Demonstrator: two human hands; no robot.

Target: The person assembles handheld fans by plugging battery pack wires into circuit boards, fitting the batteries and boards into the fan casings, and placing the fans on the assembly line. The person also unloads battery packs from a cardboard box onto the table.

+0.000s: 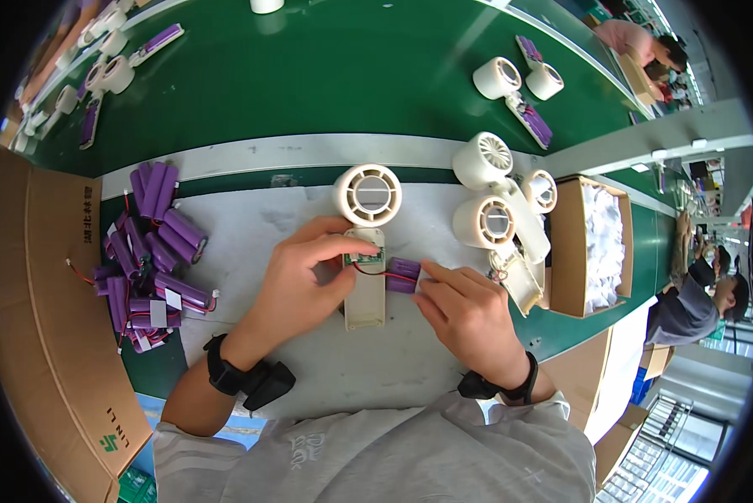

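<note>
On the mat in front of me lies a white handheld fan with its round head point(372, 195) at the far end and its handle shell point(365, 303) open, pointing toward me. A small green circuit board point(378, 254) shows in the upper handle. My left hand point(305, 267) grips around the board end, index finger on the board, thumb at the handle's left side. My right hand point(467, 314) pinches a purple battery pack point(403, 274) just right of the handle. Red and black wires point(371, 272) run from the pack to the board under my left fingers; their connector is hidden.
Several purple battery packs point(154, 251) are heaped at left beside a tall cardboard box point(54, 293). White fan bodies point(485, 220) stand at right, next to a carton point(568, 251) of white wrapped pieces. Beyond the pale rail point(309, 151), a green conveyor point(326, 75) carries more fans.
</note>
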